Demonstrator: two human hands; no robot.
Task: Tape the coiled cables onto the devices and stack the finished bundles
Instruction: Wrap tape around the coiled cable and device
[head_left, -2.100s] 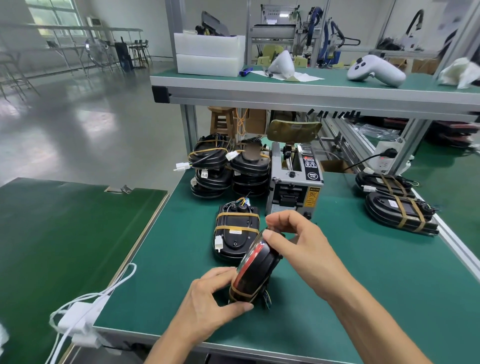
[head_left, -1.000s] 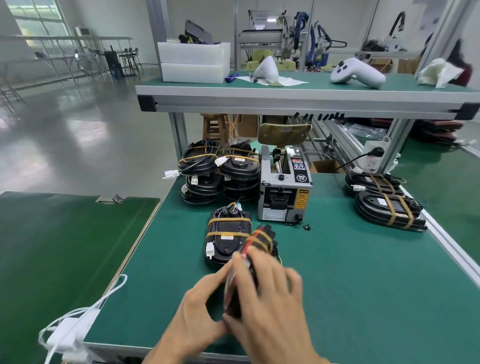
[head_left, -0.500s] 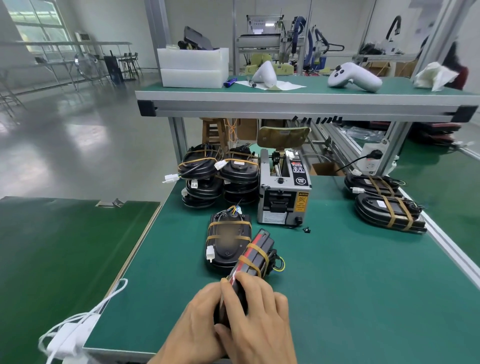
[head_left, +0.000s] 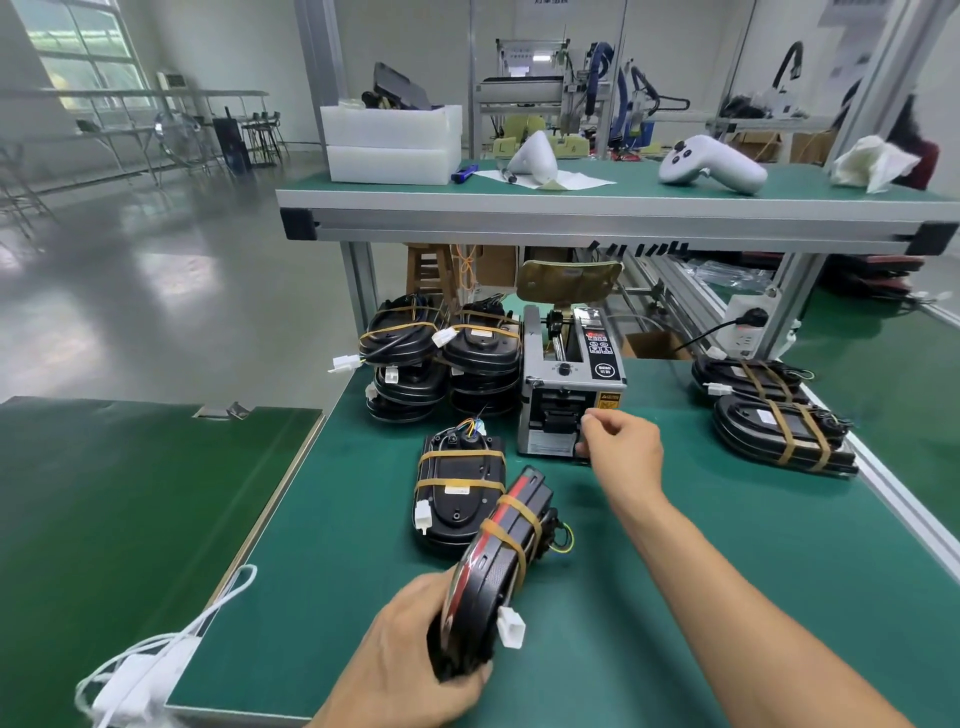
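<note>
Risk lies with the device (head_left: 491, 566): left hand (head_left: 410, 660) grips only its near end, right hand (head_left: 621, 441) fingers curl at the tape dispenser (head_left: 571, 384), perhaps pinching tape; it may tip.

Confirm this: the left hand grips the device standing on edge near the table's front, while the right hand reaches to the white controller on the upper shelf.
Not quite. In the head view the left hand does grip the device, but the right hand reaches to the tape dispenser on the table, not the white controller.
</note>
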